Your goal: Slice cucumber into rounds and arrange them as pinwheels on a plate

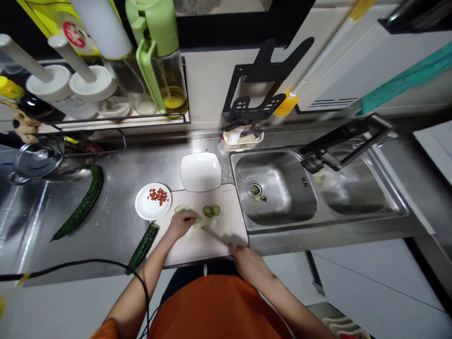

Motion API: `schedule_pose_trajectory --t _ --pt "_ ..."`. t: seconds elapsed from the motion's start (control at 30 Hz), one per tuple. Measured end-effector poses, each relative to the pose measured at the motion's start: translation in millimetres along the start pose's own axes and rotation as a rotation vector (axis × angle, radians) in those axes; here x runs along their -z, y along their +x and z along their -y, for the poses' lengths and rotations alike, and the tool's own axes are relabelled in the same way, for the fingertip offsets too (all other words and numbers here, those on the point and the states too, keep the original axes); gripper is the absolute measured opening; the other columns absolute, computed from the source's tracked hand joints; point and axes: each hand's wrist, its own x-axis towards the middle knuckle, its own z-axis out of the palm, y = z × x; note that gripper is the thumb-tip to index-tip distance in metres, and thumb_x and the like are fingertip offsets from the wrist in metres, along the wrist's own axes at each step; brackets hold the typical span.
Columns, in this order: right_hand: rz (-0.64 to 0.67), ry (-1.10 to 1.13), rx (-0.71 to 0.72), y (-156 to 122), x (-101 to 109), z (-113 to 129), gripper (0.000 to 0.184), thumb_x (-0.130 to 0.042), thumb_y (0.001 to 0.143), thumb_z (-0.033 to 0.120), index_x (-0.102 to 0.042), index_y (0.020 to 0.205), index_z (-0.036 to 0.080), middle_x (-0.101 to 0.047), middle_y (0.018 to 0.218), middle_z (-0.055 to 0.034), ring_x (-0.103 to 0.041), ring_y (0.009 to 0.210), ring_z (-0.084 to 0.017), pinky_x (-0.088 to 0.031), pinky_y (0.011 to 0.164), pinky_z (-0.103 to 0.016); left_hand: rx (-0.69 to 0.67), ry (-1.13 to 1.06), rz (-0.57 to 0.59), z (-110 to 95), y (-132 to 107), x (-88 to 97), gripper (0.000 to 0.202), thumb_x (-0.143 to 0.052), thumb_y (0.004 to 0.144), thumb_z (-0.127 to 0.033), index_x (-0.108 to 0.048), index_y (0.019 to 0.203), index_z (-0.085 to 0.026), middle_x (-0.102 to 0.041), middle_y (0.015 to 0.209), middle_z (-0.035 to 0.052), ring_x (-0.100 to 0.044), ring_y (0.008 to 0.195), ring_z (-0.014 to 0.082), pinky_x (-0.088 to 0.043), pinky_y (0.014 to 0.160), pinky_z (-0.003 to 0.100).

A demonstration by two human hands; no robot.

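Over the white cutting board [183, 254], my left hand [182, 223] has its fingers pinched together. A small pale bit shows at the fingertips, too little to name. My right hand [245, 261] grips a knife [216, 235] at the board's right side, its blade slanting toward my left fingertips. Several cucumber slices [211, 210] lie beyond the blade, and wet bits are scattered around them. Another pale green piece [179, 208] sits just behind my left hand. A cut length of cucumber [143, 248] rests on the counter beside my left forearm.
A round white plate [144, 207] holds chopped red pieces; a square white dish [200, 172] stands behind the board. A whole cucumber [84, 202] lies farther left. On the right is a sink [278, 188] with a dark faucet [332, 141]. A black cable [88, 260] crosses my left arm.
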Motion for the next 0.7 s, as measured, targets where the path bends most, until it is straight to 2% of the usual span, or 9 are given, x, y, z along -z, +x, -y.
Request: schedule_pose_trajectory --t 0.13,0.23,0.33,0.43,0.7 --pt "-0.001 0.016 0.017 1 -1 -2 0.051 -0.034 0.08 0.004 -0.045 0.127 0.02 -0.065 0.101 -0.0101 -0.064 0.089 -0.022 -0.038 0.066 -0.027 0.034 0.079 -0.051 1 -8 -1.4 0.02 -0.06 0.073 -0.029 -0.073 0.088 -0.023 -0.072 0.086 0.0019 -0.064 0.078 0.0152 -0.048 0.072 0.024" --pt "-0.005 0.025 0.02 2 0 -1 0.05 -0.034 0.08 0.004 -0.046 0.126 0.019 -0.065 0.1 -0.01 -0.064 0.09 -0.022 -0.038 0.067 -0.027 0.047 0.153 -0.158 2 -12 -4.3 0.02 -0.057 0.074 -0.024 -0.07 0.089 -0.022 -0.069 0.074 -0.0011 -0.061 0.069 0.0123 -0.045 0.068 0.022" --pt "-0.012 0.029 0.014 1 3 2 0.045 -0.033 0.081 0.003 -0.049 0.121 0.018 -0.065 0.099 -0.0098 -0.064 0.089 -0.021 -0.038 0.066 -0.026 0.057 0.187 -0.257 1 -16 -6.8 0.014 -0.055 0.074 -0.022 -0.067 0.082 -0.021 -0.066 0.068 -0.0031 -0.059 0.063 0.0105 -0.041 0.064 0.021" --pt "-0.021 0.016 -0.016 3 6 10 0.042 -0.034 0.08 0.002 -0.051 0.115 0.018 -0.065 0.1 -0.0098 -0.064 0.088 -0.021 -0.038 0.066 -0.026 0.061 0.167 -0.292 0 -20 -8.9 0.011 -0.055 0.075 -0.024 -0.066 0.076 -0.021 -0.066 0.069 -0.0032 -0.059 0.065 0.0105 -0.04 0.064 0.02" --pt "-0.068 -0.024 -0.026 18 5 36 0.044 -0.035 0.076 -0.002 -0.052 0.112 0.017 -0.064 0.097 -0.0099 -0.064 0.088 -0.022 -0.04 0.063 -0.026 0.065 0.196 -0.364 3 -20 -14.0 0.015 -0.053 0.076 -0.024 -0.068 0.076 -0.022 -0.067 0.07 -0.0022 -0.06 0.066 0.0111 -0.04 0.065 0.02"
